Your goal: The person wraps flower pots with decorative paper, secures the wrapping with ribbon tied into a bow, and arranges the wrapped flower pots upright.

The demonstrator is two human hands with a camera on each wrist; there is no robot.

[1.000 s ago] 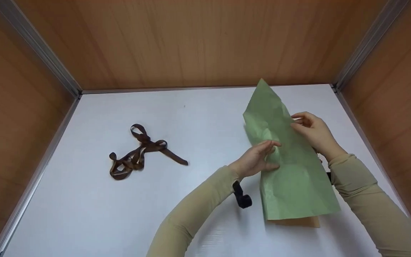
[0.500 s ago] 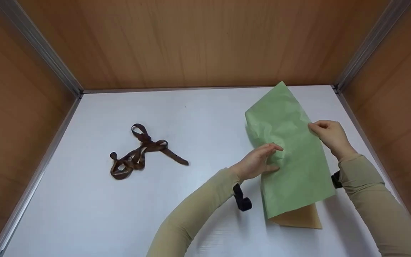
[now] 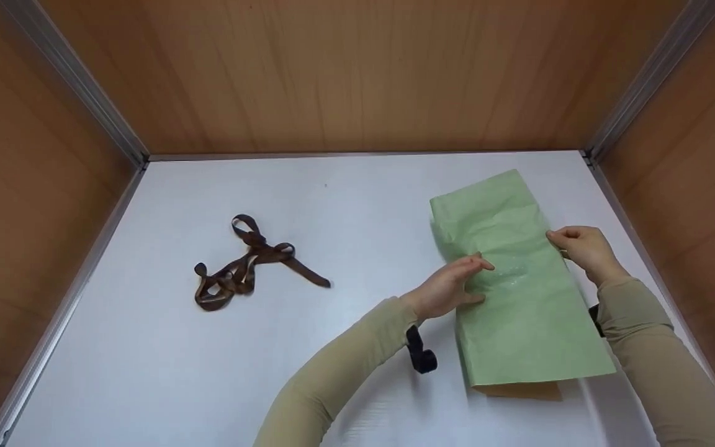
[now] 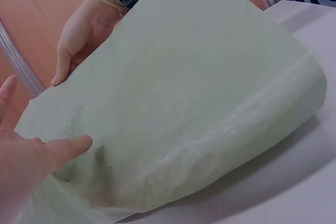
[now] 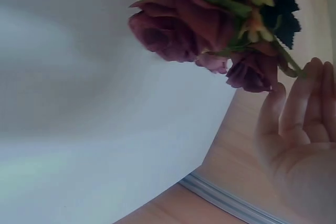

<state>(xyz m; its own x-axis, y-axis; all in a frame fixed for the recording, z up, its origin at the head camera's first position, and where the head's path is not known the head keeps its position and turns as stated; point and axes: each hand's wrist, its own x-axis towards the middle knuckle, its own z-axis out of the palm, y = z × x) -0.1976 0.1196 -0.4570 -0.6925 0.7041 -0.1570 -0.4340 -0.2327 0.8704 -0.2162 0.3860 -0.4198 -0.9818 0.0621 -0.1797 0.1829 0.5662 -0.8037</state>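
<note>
Wood walls (image 3: 357, 74) round wht table (image 3: 239, 372); grn paper (image 3: 544, 323) rt of ctr, head view. Dk-pink roses (image 5: 184, 27) up top, R-wrist view. Brn ribbon (image 3: 261, 253) ctr-left. L hand (image 3: 445, 284), fingers extended, rests on paper; R hand (image 3: 588, 249) pinches paper's rt edge.

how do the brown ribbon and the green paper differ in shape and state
The brown ribbon is a narrow strip; the green paper is a much broader sheet.
The brown ribbon lies tangled in loops, while the green paper is folded over.
The brown ribbon is untouched; the green paper is pinched at one edge.
Both look thin and flexible.
</note>
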